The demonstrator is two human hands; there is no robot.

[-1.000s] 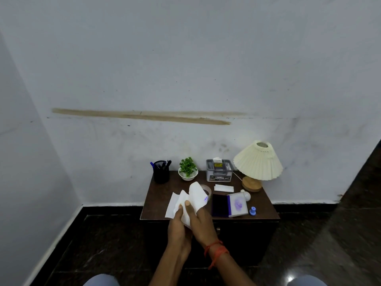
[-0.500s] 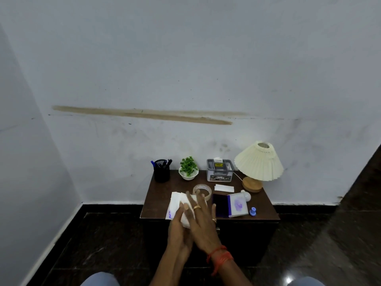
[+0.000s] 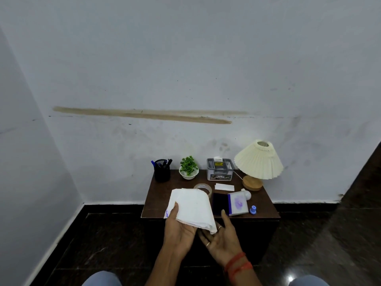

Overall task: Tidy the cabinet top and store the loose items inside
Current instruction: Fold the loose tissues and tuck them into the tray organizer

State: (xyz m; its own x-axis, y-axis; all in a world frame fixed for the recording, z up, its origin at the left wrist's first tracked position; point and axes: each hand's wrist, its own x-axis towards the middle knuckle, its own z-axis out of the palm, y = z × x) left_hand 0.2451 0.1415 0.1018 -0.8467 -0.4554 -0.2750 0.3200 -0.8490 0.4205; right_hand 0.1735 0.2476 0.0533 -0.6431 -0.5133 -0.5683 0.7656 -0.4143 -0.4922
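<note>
Brown cabinet top (image 3: 161, 195), stained wall (image 3: 185, 65), dark floor (image 3: 103, 244); left hand (image 3: 179, 230) holds papers (image 3: 191, 205)

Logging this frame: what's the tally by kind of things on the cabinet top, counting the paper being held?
Paper: 2, paper stack in left hand, white slip
Holders: 2, pen holder, grey box
Lamp: 1
Potted plant: 1
Tape roll: 1
Ink pad: 1
Small pieces: 2, white piece, blue piece
Total: 10

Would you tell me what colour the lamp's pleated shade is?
Cream; the lampshade shows best in the head view.
</note>
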